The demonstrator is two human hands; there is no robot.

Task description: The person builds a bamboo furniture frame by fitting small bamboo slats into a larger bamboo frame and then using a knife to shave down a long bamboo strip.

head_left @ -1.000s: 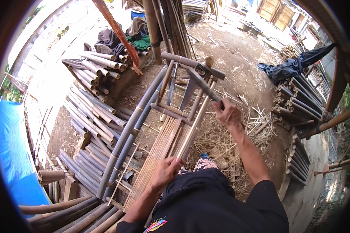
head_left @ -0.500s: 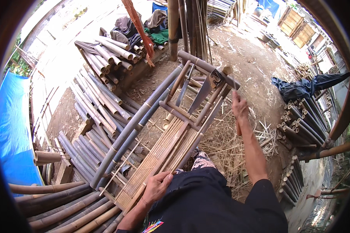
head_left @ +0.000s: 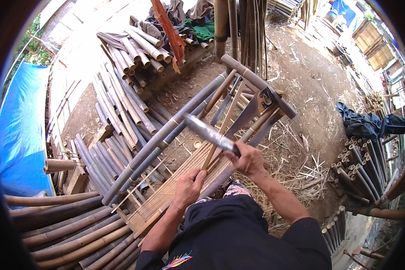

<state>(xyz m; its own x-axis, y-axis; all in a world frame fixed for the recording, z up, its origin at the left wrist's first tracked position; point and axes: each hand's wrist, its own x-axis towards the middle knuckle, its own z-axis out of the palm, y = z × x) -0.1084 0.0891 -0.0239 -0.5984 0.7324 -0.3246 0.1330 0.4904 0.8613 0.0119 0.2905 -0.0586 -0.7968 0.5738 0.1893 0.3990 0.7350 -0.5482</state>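
My right hand (head_left: 249, 159) is closed round the dark handle of a machete (head_left: 204, 128), whose broad shiny blade extends up and left over a bamboo frame (head_left: 141, 157). The blade crosses a narrow bamboo strip (head_left: 231, 108); I cannot tell whether they touch. My left hand (head_left: 189, 186) pinches the strip's near end above thin bamboo slats (head_left: 171, 191) laid along the frame. At the frame's far end, a handsaw (head_left: 245, 117) with a dark handle hangs by the crossbar (head_left: 256, 81). Another narrow blade (head_left: 221, 108) hangs left of it.
Cut bamboo poles (head_left: 132, 99) lie stacked to the left, and thicker ones (head_left: 72, 234) at the lower left. A blue tarp (head_left: 22, 130) hangs at the far left. More poles (head_left: 362, 164) stand at the right. Shavings (head_left: 288, 180) litter the ground.
My right hand has swung left with the machete, bringing its blade over the frame. The left hand has moved up and right, and the strip now stands out above the slats. The view has shifted.
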